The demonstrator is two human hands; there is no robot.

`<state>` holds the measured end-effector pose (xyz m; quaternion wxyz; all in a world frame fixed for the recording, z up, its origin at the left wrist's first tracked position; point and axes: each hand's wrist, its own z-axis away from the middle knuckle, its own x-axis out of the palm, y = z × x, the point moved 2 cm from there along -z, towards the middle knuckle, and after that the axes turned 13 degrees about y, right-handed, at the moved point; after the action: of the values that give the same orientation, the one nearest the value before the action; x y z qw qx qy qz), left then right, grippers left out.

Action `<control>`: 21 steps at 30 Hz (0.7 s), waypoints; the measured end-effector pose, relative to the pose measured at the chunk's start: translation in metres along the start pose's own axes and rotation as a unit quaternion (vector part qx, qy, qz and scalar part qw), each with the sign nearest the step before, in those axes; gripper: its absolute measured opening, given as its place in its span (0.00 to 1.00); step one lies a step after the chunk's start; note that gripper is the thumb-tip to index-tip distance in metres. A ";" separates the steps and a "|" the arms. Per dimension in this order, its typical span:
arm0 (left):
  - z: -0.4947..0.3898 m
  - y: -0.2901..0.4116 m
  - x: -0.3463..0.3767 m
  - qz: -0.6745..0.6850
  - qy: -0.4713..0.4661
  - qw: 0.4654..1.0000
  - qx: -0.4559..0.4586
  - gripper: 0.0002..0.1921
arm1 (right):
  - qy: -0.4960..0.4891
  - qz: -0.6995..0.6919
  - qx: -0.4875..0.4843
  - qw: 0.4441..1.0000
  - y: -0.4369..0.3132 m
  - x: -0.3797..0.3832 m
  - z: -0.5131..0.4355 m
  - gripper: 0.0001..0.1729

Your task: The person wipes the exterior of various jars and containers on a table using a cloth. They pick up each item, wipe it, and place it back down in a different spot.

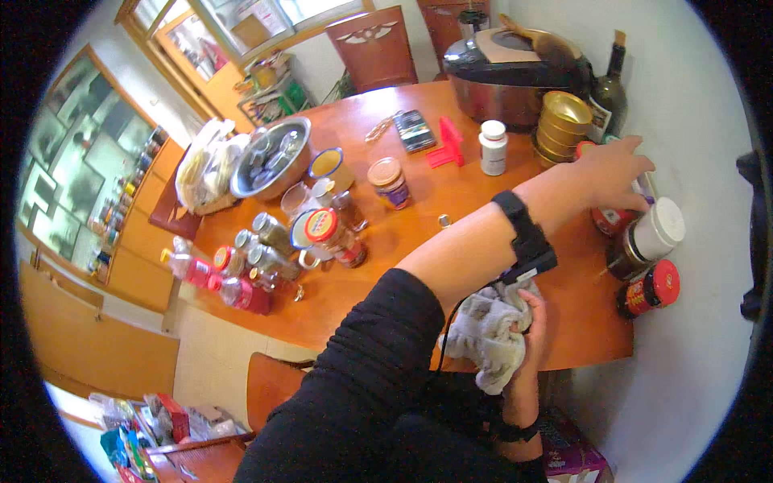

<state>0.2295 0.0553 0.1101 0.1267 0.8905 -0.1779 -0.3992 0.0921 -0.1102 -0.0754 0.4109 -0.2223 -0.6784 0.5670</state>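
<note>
My left hand [610,175] reaches across the table's right side with fingers apart, over several jars by the wall. A red-labelled jar [611,221] is partly hidden beneath it. Just below stands a dark jar with a white lid [661,228], then a dark jar with a red lid [651,290]. Whether the fingertips touch anything behind them cannot be made out. My right hand [532,326] grips a crumpled pale grey cloth [492,329] at the table's near edge, below my left forearm.
A rice cooker [501,90], stacked gold-coloured tins [563,127] and a corked bottle [611,90] crowd the far right corner. White pill bottle [493,151], brown-lidded jar [389,184] and red phone stand [447,145] occupy the middle. Jars, bottles and a metal basin [272,160] stand left.
</note>
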 end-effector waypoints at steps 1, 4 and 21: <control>0.015 0.006 -0.015 0.010 0.032 0.999 0.003 0.36 | -0.021 -0.032 -0.026 0.999 -0.005 0.002 0.003 0.34; 0.071 0.026 -0.064 0.039 0.121 0.992 0.010 0.34 | 0.015 -0.037 0.022 0.999 -0.012 0.010 0.005 0.19; 0.381 0.009 -0.211 -0.398 0.326 0.793 -0.327 0.54 | -0.001 -0.120 0.070 0.990 -0.042 0.037 0.008 0.21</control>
<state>-0.1910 0.1031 0.0066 0.2904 0.8656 0.3850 -0.1351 0.0717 -0.0973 -0.0240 0.4897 -0.1095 -0.6589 0.5604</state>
